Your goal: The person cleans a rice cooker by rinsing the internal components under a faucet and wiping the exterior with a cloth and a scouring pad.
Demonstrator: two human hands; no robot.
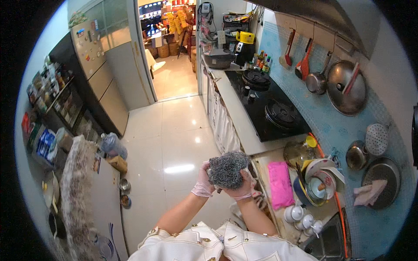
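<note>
Held out before my chest over the tiled floor is a bulky grey mesh scouring pad (228, 170), apparently steel wool. My left hand (204, 181), in a thin clear glove, grips its left side. On the opposite side my right hand (243, 185), gloved alike, clasps the pad from below. The pad hides most of the fingers of both hands. To the right of my right hand, a bright pink packet (281, 185) lies on the counter (261, 160). Several white lidded jars (303, 219) stand just below the packet.
A black gas stove (267, 104) is set in the counter ahead. Stacked bowls (321, 184) stand beside a sink (326, 239) at right. Pans and a wok lid (346, 87) hang on the wall. At left are a refrigerator (109, 88), a white chest (104, 202) and a water bottle (113, 145); a doorway opens ahead.
</note>
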